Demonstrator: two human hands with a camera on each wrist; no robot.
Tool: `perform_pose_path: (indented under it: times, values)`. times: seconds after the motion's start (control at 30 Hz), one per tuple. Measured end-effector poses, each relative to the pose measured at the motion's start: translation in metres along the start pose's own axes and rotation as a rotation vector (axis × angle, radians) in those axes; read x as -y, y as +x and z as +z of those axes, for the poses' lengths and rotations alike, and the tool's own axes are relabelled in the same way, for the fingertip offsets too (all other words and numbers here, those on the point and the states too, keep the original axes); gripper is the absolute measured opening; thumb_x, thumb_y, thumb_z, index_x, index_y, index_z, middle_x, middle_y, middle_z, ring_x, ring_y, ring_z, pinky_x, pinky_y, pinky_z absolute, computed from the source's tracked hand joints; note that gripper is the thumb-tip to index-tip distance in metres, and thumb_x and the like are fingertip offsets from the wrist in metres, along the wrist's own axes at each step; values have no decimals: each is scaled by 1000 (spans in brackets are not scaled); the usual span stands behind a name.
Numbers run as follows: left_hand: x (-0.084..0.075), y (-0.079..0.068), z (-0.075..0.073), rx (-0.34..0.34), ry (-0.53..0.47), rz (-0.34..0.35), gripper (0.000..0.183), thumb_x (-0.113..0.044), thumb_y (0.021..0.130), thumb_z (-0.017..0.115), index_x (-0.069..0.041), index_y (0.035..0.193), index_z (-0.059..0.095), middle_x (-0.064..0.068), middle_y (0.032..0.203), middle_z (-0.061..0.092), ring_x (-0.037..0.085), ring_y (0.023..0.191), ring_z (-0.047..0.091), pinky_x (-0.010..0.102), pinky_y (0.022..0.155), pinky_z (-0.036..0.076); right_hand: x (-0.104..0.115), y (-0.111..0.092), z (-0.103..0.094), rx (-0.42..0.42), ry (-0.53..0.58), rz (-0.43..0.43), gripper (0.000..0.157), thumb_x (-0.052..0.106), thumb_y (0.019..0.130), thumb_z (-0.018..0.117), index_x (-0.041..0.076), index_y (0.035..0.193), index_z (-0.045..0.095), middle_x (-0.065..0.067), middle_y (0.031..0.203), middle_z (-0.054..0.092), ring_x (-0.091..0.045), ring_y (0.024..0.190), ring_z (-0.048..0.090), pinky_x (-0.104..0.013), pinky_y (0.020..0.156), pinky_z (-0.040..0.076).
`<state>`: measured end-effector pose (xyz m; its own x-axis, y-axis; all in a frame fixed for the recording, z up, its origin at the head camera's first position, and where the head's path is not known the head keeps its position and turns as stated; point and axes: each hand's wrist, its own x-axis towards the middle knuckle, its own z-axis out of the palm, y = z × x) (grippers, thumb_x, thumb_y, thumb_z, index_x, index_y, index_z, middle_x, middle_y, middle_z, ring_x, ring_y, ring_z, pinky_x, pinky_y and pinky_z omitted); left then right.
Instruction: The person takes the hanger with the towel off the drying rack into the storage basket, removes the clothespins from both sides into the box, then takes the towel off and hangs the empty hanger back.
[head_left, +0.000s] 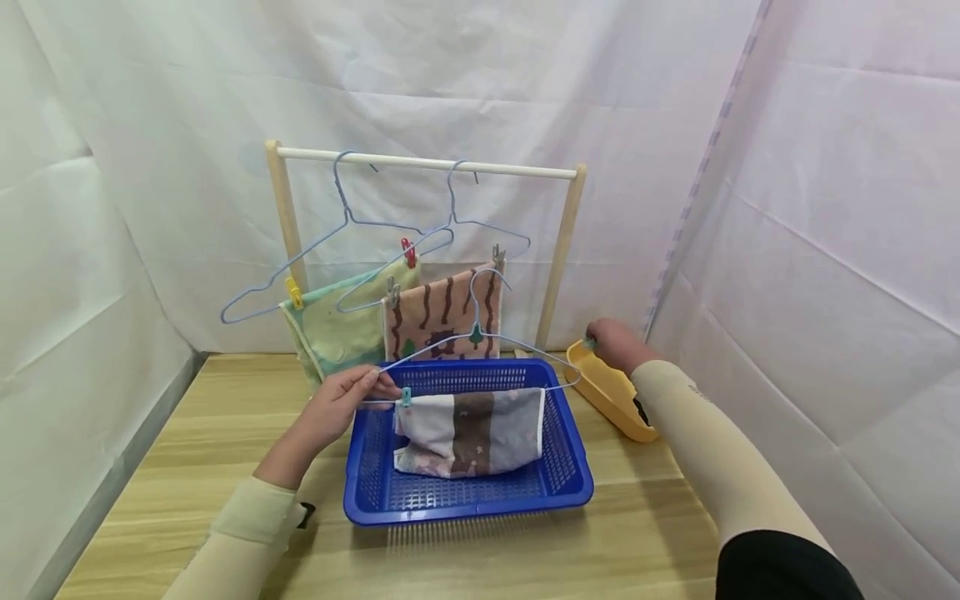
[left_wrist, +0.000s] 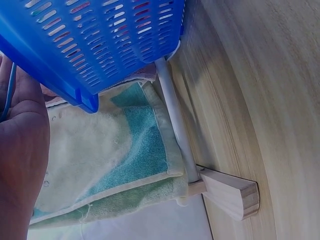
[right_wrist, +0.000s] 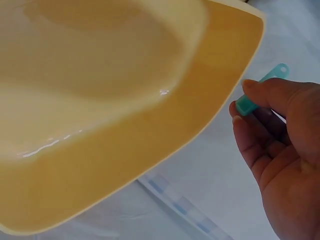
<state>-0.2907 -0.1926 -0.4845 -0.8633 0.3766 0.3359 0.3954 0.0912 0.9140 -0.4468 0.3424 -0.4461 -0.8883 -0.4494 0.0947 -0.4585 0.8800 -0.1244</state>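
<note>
Pinching a green peg (right_wrist: 276,74) between the fingers (right_wrist: 267,92) of the right hand (head_left: 618,344), at the yellow tray (head_left: 609,387). Pinching with the left hand (head_left: 343,408), the nearer one, the hanger (head_left: 477,331) of the towel (head_left: 471,435), hung leftward of the peg, over the blue basket (head_left: 468,510), lengthwise from left to right.

Soft, even light brightens the far white cloth wall (head_left: 600,100); faint shadows fall on the pale wood-grain table (head_left: 225,433) right of the blue plastic mesh basket (head_left: 472,509). The left wrist view is dimmer and hazy; in the right one, small glints mark the smooth yellow plastic tray (right_wrist: 150,135).
</note>
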Motion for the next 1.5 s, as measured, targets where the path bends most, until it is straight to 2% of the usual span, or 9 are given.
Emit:
perform_pose_path:
  times: [0.3, 0.43, 0.67, 0.97, 1.07, 1.2, 1.27, 1.4, 1.5]
  values:
    - [0, -2, 1, 1, -4, 6, 41, -19, 124, 38, 5, 118, 71, 24, 118, 78, 21, 111, 79, 39, 92, 68, -8, 10, 21, 88, -3, 89, 17, -10, 88, 79, -6, 104, 75, -17, 98, 75, -35, 91, 71, -56, 89, 62]
    - [0, -2, 1, -1, 0, -3, 41, -19, 124, 39, 5, 118, 71, 23, 118, 78, 21, 110, 79, 39, 92, 68, -15, 15, 39, 123, 21, 133, 17, -9, 87, 82, -5, 102, 76, -15, 96, 75, -32, 87, 70, -54, 86, 63]
    - [0, -1, 0, 4, 4, 14, 41, -18, 124, 38, 6, 118, 71, 24, 118, 78, 21, 111, 78, 39, 92, 68, -31, 23, 70, 168, -76, 120, 15, -2, 82, 87, 9, 84, 78, -3, 80, 71, -26, 75, 62, -47, 77, 60]
    - [-2, 0, 1, 4, -10, -12, 41, -21, 124, 39, 4, 119, 71, 22, 118, 79, 20, 110, 79, 40, 92, 68, -33, 26, 72, 208, -109, 127, 12, -1, 85, 88, 7, 88, 81, -5, 85, 76, -26, 82, 71, -51, 86, 64]
    - [-2, 0, 1, 4, -10, -7, 41, -21, 124, 39, 5, 119, 71, 22, 118, 79, 21, 110, 79, 40, 92, 68, -38, 31, 76, 233, -114, 119, 9, 1, 88, 84, 10, 88, 82, -4, 83, 75, -25, 79, 69, -48, 79, 64]
    - [-2, 0, 2, 3, -6, -6, 41, -21, 124, 39, 5, 118, 71, 21, 118, 79, 21, 110, 79, 40, 91, 68, -46, 35, 85, 241, -92, 128, 15, 0, 90, 78, 13, 83, 80, -2, 79, 72, -23, 73, 63, -41, 71, 60]
    - [-2, 0, 2, 4, -6, -9, 41, -21, 124, 39, 4, 118, 71, 21, 118, 79, 21, 110, 79, 40, 91, 68, -40, 32, 82, 240, -68, 143, 18, -1, 91, 76, 13, 81, 78, -2, 78, 71, -23, 72, 62, -40, 70, 59]
    - [-2, -1, 1, 3, -7, -12, 42, -21, 124, 39, 4, 118, 71, 21, 118, 79, 21, 110, 79, 40, 92, 68, -13, 22, 63, 246, -51, 154, 20, -4, 93, 74, 10, 80, 76, -2, 78, 71, -23, 74, 64, -41, 74, 61]
    - [-2, 0, 1, 6, -7, -8, 42, -21, 124, 38, 4, 118, 71, 22, 118, 79, 21, 110, 79, 41, 92, 68, -8, 18, 62, 229, -55, 162, 18, -3, 94, 74, 10, 82, 77, -2, 79, 71, -23, 75, 64, -40, 75, 60]
